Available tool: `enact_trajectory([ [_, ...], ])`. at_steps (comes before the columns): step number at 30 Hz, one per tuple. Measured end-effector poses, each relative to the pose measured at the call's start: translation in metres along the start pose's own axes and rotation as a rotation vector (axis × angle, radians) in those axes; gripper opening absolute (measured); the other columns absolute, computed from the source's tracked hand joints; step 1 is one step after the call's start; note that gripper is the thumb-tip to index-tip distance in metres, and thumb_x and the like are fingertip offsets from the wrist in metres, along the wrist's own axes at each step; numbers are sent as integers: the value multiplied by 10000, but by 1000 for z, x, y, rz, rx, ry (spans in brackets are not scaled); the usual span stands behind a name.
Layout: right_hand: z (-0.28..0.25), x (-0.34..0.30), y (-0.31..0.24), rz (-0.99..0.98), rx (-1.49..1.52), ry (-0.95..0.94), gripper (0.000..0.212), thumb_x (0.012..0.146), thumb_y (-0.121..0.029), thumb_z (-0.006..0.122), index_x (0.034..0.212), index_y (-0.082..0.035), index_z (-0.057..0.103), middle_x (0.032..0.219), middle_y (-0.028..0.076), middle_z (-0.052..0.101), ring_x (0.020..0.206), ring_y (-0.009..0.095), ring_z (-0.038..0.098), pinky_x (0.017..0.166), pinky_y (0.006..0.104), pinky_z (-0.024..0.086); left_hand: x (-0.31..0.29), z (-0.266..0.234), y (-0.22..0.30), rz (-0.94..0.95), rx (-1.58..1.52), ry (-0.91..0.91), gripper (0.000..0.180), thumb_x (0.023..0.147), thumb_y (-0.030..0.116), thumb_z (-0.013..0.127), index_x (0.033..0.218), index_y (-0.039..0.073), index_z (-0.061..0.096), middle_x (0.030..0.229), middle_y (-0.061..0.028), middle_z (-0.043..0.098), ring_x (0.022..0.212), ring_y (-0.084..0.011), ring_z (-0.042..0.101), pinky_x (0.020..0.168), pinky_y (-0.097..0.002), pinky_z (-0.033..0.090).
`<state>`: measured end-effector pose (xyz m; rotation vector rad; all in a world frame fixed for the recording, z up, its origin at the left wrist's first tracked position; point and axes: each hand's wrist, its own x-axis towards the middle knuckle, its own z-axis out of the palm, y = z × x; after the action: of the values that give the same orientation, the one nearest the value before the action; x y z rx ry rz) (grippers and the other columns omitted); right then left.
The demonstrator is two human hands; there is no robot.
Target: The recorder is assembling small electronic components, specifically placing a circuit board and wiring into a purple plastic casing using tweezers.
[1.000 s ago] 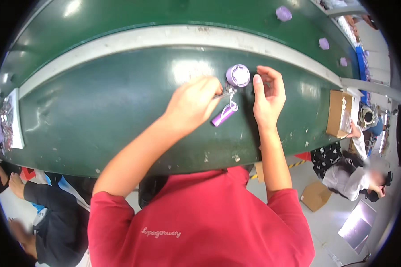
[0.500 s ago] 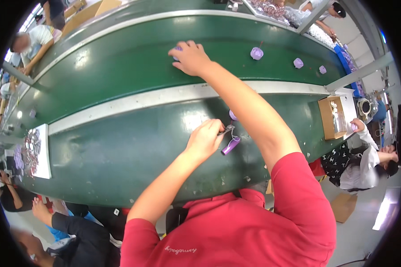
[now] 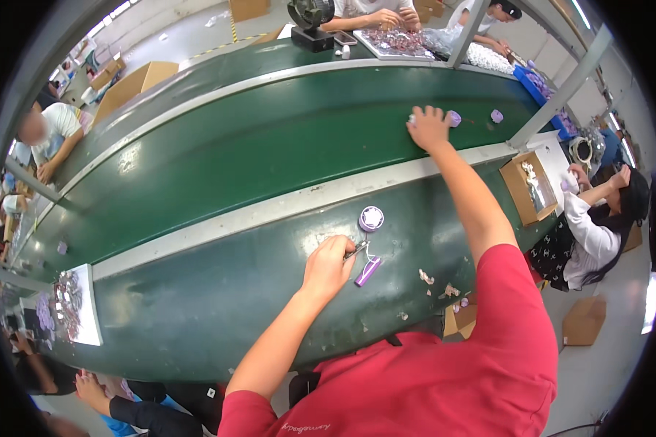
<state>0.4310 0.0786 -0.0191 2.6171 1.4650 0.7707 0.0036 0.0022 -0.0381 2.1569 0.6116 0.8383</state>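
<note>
Left hand [image 3: 328,268] is pinching a small metal tool [image 3: 356,251] near the desk's [image 3: 197,306] near edge, a purple tube [image 3: 367,272] lying just beside it and a round purple cap [image 3: 371,218] standing close behind. Right hand [image 3: 428,127] is reaching toward the far edge, fingers closing over a small purple piece [image 3: 453,118].
</note>
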Motion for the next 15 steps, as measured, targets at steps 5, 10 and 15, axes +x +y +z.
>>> enact_trajectory([
  [5, 17, 3, 70, 146, 203, -215, 530, 915, -506, 671, 1375, -276, 539, 1516, 195, 433, 1396, 513, 373, 1053, 770, 323, -1, -2, 4, -29, 18, 8, 212, 792, 7, 752, 941, 39, 605, 929, -120, 683, 896, -344, 681, 766, -428, 549],
  [10, 47, 3, 123, 298, 337, -216, 525, 883, -538, 681, 1307, -249, 575, 1344, 225, 544, 1164, 498, 583, 978, 554, 510, 5, -1, 5, -39, 12, -4, 197, 789, 1, 756, 910, 36, 604, 949, -115, 707, 911, -336, 694, 770, -420, 556],
  [15, 29, -21, 110, 198, 362, -81, 384, 881, -393, 717, 1206, -214, 618, 1252, 217, 565, 1107, 443, 602, 915, 524, 537, 2, -1, 5, -62, 10, 3, 201, 782, -8, 765, 899, 35, 607, 954, -110, 718, 922, -328, 704, 778, -408, 563],
])
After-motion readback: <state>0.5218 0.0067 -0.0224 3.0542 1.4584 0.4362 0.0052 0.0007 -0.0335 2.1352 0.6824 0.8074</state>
